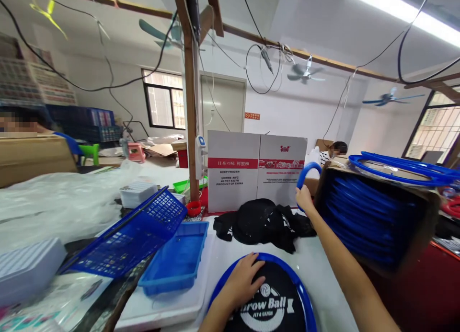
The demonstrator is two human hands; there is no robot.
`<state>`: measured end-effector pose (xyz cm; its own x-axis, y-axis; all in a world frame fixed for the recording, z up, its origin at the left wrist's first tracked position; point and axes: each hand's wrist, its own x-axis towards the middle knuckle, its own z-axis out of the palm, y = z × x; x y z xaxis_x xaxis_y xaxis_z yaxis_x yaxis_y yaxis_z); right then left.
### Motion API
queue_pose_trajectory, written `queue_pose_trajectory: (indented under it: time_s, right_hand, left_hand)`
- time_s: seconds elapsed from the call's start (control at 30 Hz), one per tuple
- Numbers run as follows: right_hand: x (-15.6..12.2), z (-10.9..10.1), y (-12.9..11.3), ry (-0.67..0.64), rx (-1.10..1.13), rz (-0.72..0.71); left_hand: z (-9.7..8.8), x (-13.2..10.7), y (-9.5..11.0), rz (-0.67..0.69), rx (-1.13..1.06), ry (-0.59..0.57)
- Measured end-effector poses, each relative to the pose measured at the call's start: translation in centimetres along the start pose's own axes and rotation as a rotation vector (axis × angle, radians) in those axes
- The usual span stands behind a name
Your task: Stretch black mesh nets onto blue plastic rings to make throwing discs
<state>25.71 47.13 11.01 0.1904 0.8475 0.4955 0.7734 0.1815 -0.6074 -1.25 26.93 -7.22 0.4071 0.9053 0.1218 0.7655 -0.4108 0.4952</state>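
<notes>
Grasping blue ring [304, 172] with right grip [304, 199]; resting left grip [246, 280], unclenched, on disc [270, 293]. Could snag on three-o'clock carton [427, 217] if swung wide.

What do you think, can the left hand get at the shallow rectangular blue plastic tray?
Probably yes: the left hand lies on the round blue-rimmed black fabric disc, the tray sits to its left, and nothing seems to block the way.

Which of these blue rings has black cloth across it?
The blue ring under the left hand, with printed black cloth filling it. The ring in the right hand and the rings in and on the cardboard box show no cloth.
</notes>
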Motion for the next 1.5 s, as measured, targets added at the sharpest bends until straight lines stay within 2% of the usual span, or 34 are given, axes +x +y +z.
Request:
queue_pose_trajectory:
  time_s: [0.1,0.2,0.27,0.3,0.33,0.4,0.47,0.5,0.53,0.63,0.67,0.7,0.77,0.8,0.87,0.97,1.03,1.1,1.23,1.33,1.4,1.5]
  right_hand:
    - [-4.5,-2.0,-1.8,-0.069,-0.027,-0.181]
    - [-11.0,-5.7,-3.4,-0.112,-0.035,-0.417]
    - [-16.2,-8.9,-4.1,-0.065,-0.156,-0.815]
    - [-19.0,-10.5,-4.4,-0.039,-0.231,-0.970]
    - [-21.7,-12.1,-4.5,-0.025,-0.293,-1.088]
    - [-26.7,-14.5,-4.4,-0.072,-0.333,-1.223]
    - [-30.6,-16.0,-3.9,-0.165,-0.326,-1.243]
    - [-31.8,-16.2,-3.5,-0.213,-0.321,-1.256]
    - [-32.7,-16.2,-3.0,-0.258,-0.310,-1.263]
    - [-32.9,-14.6,-1.0,-0.369,-0.232,-1.248]
    - [-32.6,-13.6,-0.2,-0.389,-0.205,-1.230]
    - [-32.2,-12.5,0.5,-0.404,-0.190,-1.219]
    - [-31.6,-10.3,1.5,-0.407,-0.185,-1.222]
    - [-31.4,-9.3,1.7,-0.411,-0.178,-1.241]
    - [-31.4,-8.1,1.8,-0.434,-0.156,-1.278]
    - [-32.0,-7.9,1.2,-0.511,-0.135,-1.293]
    - [-32.4,-8.8,0.5,-0.568,-0.141,-1.291]
    - [-32.5,-10.2,-0.2,-0.609,-0.141,-1.274]
    - [-31.2,-13.5,-1.2,-0.630,-0.064,-1.193]
    - [-29.7,-16.1,-1.8,-0.646,0.023,-1.152]
    - [-29.0,-17.6,-2.2,-0.657,0.086,-1.125]
    - [-28.4,-18.9,-2.7,-0.647,0.179,-1.079]
  left_hand:
    - [-0.2,0.1,0.3,0.022,0.000,0.034]
    - [-1.9,0.1,1.5,0.060,0.025,0.085]
    - [-4.0,-0.9,2.9,0.114,0.017,0.127]
    - [-5.1,-1.9,3.6,0.147,-0.033,0.155]
    - [-6.0,-3.4,4.4,0.171,-0.126,0.168]
    - [-6.8,-7.5,5.5,0.150,-0.408,0.235]
    - [-5.6,-12.6,6.1,0.064,-0.769,0.236]
    - [-4.4,-15.2,6.3,-0.014,-0.964,0.200]
    - [-2.8,-17.6,6.5,-0.105,-1.113,0.116]
    - [2.5,-22.5,7.6,-0.359,-1.215,-0.224]
    - [4.1,-23.1,8.3,-0.417,-1.214,-0.304]
    - [5.6,-23.3,8.9,-0.465,-1.223,-0.316]
    - [8.0,-22.7,10.4,-0.538,-1.257,-0.111]
    - [8.8,-22.1,11.0,-0.523,-1.308,-0.015]
    - [9.6,-21.0,12.2,-0.518,-1.454,0.192]
    - [9.2,-19.7,13.8,-0.553,-1.668,0.439]
    - [8.0,-19.0,14.7,-0.562,-1.742,0.590]
    - [6.5,-18.1,15.6,-0.546,-1.773,0.689]
    - [3.6,-15.7,17.3,-0.443,-1.831,0.701]
    - [2.1,-14.4,19.0,-0.417,-1.885,0.689]
    - [1.5,-14.1,20.3,-0.382,-1.932,0.684]
    - [0.8,-14.6,22.2,-0.260,-1.990,0.661]
